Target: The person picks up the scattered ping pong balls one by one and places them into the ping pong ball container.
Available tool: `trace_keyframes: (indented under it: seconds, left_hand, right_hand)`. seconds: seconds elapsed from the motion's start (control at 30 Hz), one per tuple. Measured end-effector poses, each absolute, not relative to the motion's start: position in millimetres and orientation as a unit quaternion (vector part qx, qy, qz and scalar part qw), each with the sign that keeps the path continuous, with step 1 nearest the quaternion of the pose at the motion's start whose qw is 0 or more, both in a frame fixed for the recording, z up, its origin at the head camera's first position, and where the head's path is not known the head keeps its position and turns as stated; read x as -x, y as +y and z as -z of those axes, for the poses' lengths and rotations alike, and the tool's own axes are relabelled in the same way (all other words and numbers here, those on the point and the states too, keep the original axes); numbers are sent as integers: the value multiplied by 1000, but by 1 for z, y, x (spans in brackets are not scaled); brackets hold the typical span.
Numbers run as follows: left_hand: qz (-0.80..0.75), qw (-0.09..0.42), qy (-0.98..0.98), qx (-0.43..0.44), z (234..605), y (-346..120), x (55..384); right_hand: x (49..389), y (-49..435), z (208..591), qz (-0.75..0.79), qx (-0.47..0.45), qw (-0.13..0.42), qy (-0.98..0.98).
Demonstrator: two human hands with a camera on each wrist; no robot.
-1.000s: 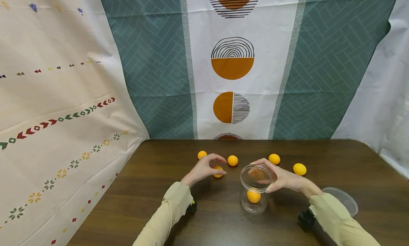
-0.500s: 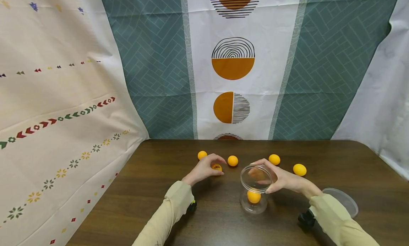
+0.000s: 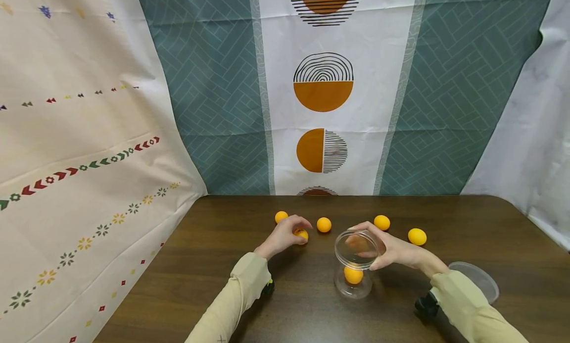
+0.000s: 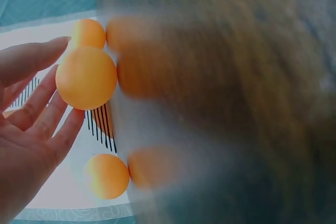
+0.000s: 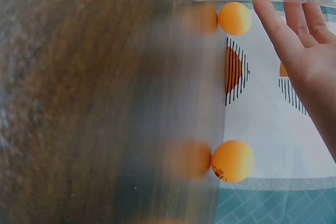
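Orange ball [image 3: 301,235] on the dark brown table [image 3: 307,308], framed by the curved thumb and fingers of the left hand [image 3: 284,237]. Thumb and fingers spread around the ball, with a slim gap beside the thumb tip in the left wrist view; behind the ball, cannot tell whether touching at the fingers. To the right of this, clear jar [image 3: 342,258] upright on the table, mouth upward and uncovered, gripped near the rim by the right hand [image 3: 388,247], thumb on the near side and fingers around the far side, partly visible through the wall. Inside the jar, low down, second ball [image 3: 354,275], also orange. Just beyond the left hand, third ball [image 3: 281,216]; between the two hands and farther back, fourth ball [image 3: 323,224]. Beyond the right hand, fifth ball [image 3: 381,222]; farther right, sixth ball [image 3: 417,236], marked with a small dark print in the right wrist view. Near the right forearm, round translucent lid [image 3: 481,281] flat on the table, partly covered by the pale right sleeve [image 3: 463,293]. Below each cuff, a dark wrist device [image 3: 428,305]. At the back, teal and white cloth [image 3: 285,110] with orange and black circle motifs; at left, cream cloth [image 3: 89,160] with rows of small coloured patterns.
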State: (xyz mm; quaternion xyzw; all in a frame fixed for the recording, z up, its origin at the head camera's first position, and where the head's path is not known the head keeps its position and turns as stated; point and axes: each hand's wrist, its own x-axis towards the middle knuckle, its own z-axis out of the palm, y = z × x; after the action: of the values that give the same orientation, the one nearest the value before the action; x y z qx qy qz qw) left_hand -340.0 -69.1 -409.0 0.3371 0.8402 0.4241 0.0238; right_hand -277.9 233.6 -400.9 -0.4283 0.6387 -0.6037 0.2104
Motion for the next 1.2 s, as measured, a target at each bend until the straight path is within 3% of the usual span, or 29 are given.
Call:
trace_keyframes:
  seconds: [1.2]
  left_hand:
    - [-369, 40, 886, -277, 409, -69, 340]
  right_hand:
    - [279, 234, 402, 601, 437, 209, 636]
